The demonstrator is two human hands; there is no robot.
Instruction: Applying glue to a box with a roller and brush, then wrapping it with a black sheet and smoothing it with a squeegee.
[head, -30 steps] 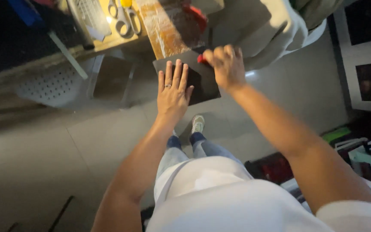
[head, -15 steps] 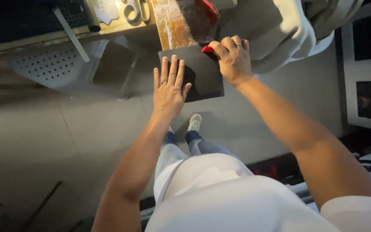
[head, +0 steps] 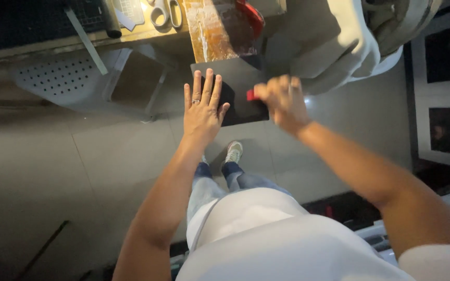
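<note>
— Black sheet [head: 240,106]? 
— Flat at the counter [head: 53,41] edge, just below the brown wooden board [head: 217,28].
— Left hand [head: 203,106]? 
— Spread wide, palm pressed on the sheet's left part, ring on one finger.
— Right hand [head: 282,101]? 
— Curled tight around a small red tool [head: 251,94], blurred, at the sheet's right side.
— Farther out? 
— Scissors [head: 165,13] up on the counter, white chair [head: 334,44] to the right, grey tiled floor [head: 53,171] underneath.
</note>
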